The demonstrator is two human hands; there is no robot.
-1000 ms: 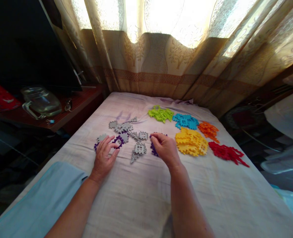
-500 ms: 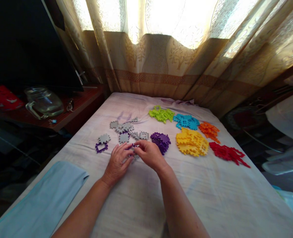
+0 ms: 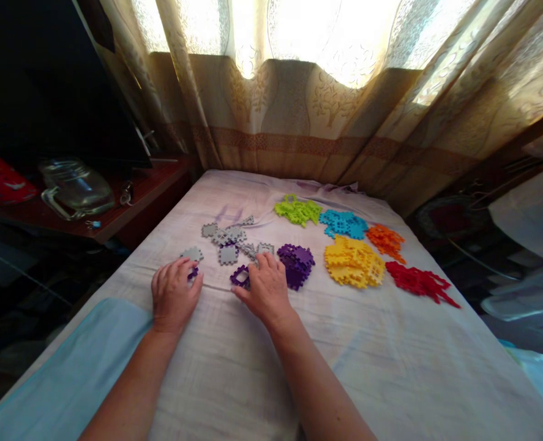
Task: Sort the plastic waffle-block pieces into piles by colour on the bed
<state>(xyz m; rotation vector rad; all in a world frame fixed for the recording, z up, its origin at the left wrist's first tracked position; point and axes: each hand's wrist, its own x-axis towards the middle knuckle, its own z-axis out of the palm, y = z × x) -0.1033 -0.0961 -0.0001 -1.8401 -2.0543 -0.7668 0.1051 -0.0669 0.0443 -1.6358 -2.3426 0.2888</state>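
Observation:
My left hand (image 3: 174,295) lies over a purple frame piece (image 3: 192,273) at the left, its fingers slightly curled; whether it grips the piece is hidden. My right hand (image 3: 267,288) rests with fingers spread beside another purple frame piece (image 3: 240,277), thumb near that piece's lower edge. Just beyond the hands are loose grey pieces, among them a square one (image 3: 228,255) with purple showing at its edge and another grey piece (image 3: 191,253) above my left hand. A purple pile (image 3: 297,266) lies right of my right hand.
Farther right on the sheeted surface (image 3: 234,380) are piles of green (image 3: 297,211), blue (image 3: 343,224), orange (image 3: 385,242), yellow (image 3: 352,262) and red (image 3: 420,282) pieces. A light blue cloth (image 3: 87,361) lies at left. A glass jug (image 3: 77,188) stands on a side table.
My hands have moved apart. The left went left onto the purple frame piece there; the right shifted slightly down and left. A purple frame piece between them is now uncovered.

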